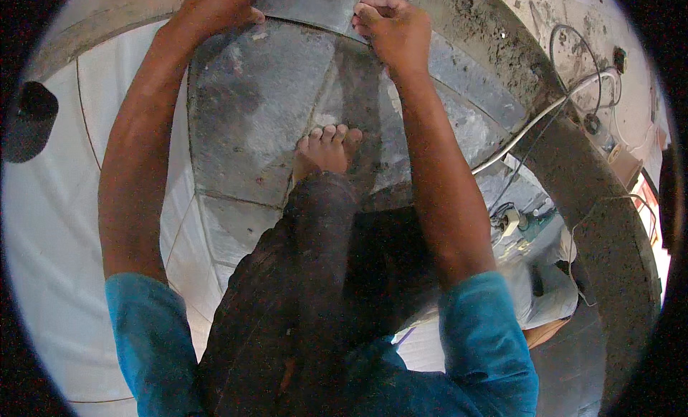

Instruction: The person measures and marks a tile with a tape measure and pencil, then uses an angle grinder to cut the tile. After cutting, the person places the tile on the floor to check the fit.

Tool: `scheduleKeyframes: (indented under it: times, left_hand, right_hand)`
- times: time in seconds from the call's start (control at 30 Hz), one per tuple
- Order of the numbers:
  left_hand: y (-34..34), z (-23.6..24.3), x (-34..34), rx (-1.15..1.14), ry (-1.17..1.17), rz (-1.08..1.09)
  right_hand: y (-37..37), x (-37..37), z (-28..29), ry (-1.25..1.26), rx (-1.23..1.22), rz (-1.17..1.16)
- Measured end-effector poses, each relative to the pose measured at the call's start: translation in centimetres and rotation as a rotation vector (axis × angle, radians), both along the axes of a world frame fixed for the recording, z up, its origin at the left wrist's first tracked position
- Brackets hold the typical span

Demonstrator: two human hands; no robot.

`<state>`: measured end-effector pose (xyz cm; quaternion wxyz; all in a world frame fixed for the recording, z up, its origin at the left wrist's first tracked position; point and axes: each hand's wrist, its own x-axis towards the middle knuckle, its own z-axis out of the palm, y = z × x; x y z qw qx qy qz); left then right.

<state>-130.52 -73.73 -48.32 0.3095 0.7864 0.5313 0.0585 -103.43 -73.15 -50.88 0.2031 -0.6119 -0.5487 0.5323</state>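
At the top of the head view, a grey stone tile (313,5) lies between my two hands, its near edge along a dark joint. My right hand (401,33) is closed, with thumb and fingers pinched at the tile's right edge. At the tile's left corner is my left hand (221,7), its thumb pointing toward the tile. The upper frame edge cuts off the other left fingers, so their grip is hidden. Nearer to me, a larger grey stone slab (251,94) is set in the floor, and my bare foot (328,148) stands beside its right edge.
A curved, rough cement wall (573,202) runs down the right side. A white cable (527,126) and a thin black cable (555,40) cross it. Below lies a green power tool (534,223). White sheeting (50,238) covers the left, with a dark rounded object (32,123).
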Motion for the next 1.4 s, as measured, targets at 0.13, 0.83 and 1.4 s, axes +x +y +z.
scheduleKeyframes:
  times: [0.13, 0.83, 1.4]
  left_hand:
    - [0.3, -1.3, 0.0, 0.027, 0.134, -0.116]
    - [-3.5, -0.6, -0.7, 0.249, 0.085, 0.335]
    - [-3.6, -2.4, -1.6, 0.216, -0.026, 0.226]
  right_hand:
    - [-0.1, 0.2, 0.2, -0.231, 0.080, 0.073]
    - [0.5, -5.4, 4.6, -0.453, 0.687, 0.756]
    - [-1.6, -5.1, 3.9, -0.728, 0.760, 0.796]
